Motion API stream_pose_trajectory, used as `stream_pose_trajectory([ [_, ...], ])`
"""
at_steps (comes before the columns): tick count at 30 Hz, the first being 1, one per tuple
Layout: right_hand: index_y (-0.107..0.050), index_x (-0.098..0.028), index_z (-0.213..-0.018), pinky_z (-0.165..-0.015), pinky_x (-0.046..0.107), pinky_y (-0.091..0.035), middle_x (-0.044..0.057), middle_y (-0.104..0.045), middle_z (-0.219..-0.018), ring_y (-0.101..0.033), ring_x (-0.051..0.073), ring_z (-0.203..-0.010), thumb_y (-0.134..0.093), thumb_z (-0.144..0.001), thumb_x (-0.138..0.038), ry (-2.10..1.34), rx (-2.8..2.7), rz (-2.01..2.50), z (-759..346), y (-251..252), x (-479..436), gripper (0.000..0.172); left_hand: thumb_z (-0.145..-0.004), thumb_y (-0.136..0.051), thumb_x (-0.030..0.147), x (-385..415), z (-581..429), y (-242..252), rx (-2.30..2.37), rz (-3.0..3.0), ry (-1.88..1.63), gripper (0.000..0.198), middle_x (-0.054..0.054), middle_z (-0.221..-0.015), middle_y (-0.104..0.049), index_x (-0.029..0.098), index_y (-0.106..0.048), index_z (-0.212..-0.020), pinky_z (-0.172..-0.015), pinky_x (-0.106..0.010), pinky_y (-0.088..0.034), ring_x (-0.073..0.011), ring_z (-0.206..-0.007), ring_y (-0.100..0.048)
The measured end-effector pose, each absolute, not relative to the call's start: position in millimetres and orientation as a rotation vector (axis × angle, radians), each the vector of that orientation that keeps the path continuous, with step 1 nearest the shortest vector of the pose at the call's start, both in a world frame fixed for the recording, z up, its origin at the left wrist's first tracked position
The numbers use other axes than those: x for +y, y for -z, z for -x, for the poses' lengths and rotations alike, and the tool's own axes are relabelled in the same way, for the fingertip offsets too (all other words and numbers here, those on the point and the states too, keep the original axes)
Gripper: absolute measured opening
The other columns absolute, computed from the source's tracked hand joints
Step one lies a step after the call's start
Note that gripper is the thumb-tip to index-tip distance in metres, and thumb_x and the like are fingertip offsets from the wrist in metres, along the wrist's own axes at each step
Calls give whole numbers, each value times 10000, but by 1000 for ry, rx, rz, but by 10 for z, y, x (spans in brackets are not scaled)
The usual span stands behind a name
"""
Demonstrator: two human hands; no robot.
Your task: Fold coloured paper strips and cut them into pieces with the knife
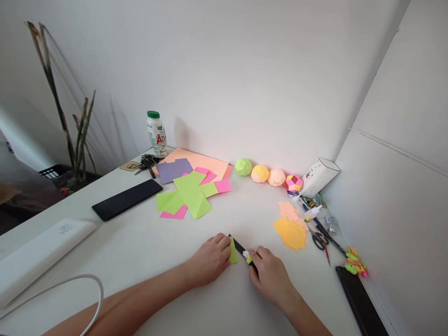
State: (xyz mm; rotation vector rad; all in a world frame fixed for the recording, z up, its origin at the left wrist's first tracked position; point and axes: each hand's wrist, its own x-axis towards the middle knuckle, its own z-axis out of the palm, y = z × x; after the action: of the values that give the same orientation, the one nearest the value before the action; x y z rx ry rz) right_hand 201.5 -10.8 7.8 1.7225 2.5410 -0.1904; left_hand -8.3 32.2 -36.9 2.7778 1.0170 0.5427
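Observation:
My left hand is closed over a small green paper piece, most of which it hides against the white table. In my right hand is a utility knife with a black blade and a yellow-green part on its handle. The blade points up and left, its tip close to the top of the green paper and my left fingertips. Whether the blade touches the paper I cannot tell. Farther back lie green paper sheets over pink and peach ones.
Behind stand folded paper balls and a white box. Yellow-orange paper pieces, scissors and a glue bottle lie right. Left are a black slab, a white bottle and a white device near a cable.

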Motion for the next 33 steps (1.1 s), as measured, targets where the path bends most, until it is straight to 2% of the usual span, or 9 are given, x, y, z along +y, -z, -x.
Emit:
stream_pose_trajectory([
  [5, -517, -124, -1305, -756, 312, -497, 124, -609, -1041, -569, 227, -941, -431, -853, -163, 192, 2541, -1731, -2016, -68, -108, 462, -852, -551, 158, 321, 72, 308, 1033, -2754, -488, 70, -69, -892, -555, 162, -573, -786, -746, -359, -460, -236, -887, -503],
  [9, -525, -104, -1298, -770, 336, -504, 134, -612, -1043, -573, 236, -942, -420, -843, -142, 222, 2519, -1761, -2033, -60, -118, 469, -855, -539, 164, 318, 62, 298, 1042, -2750, -465, 72, -76, -931, -563, 157, -574, -792, -753, -359, -467, -233, -894, -501],
  [16, -554, -147, -1273, -779, 348, -509, 126, -611, -1052, -584, 238, -946, -418, -839, -156, 310, 2561, -1807, -2154, -102, -102, 455, -829, -510, 147, 323, 92, 249, 1009, -2680, -508, 81, -77, -912, -568, 169, -561, -770, -759, -355, -478, -221, -864, -501],
  [20, -572, -198, -1254, -795, 312, -508, 92, -603, -1049, -598, 190, -900, -411, -842, -160, 581, 2648, -1845, -2416, -156, -99, 444, -821, -476, 136, 380, 141, 242, 957, -2515, -642, 132, -69, -878, -589, 186, -556, -728, -741, -337, -493, -200, -820, -537],
  [26, -598, -266, -1234, -943, 364, -455, 77, -583, -1179, -543, 211, -1084, -459, -834, -167, 948, 2710, -1682, -2730, -263, -87, 435, -788, -441, 64, 477, 201, 304, 959, -2420, -704, 192, -57, -933, -626, 193, -574, -740, -752, -311, -509, -175, -843, -580],
  [33, -628, -250, -1187, -901, 353, -467, 74, -612, -1083, -538, 207, -1029, -455, -801, -103, 858, 2666, -1640, -2716, -362, -147, 448, -795, -460, 76, 476, 209, 289, 925, -2402, -705, 173, -53, -911, -614, 191, -577, -739, -762, -300, -503, -170, -844, -573],
])
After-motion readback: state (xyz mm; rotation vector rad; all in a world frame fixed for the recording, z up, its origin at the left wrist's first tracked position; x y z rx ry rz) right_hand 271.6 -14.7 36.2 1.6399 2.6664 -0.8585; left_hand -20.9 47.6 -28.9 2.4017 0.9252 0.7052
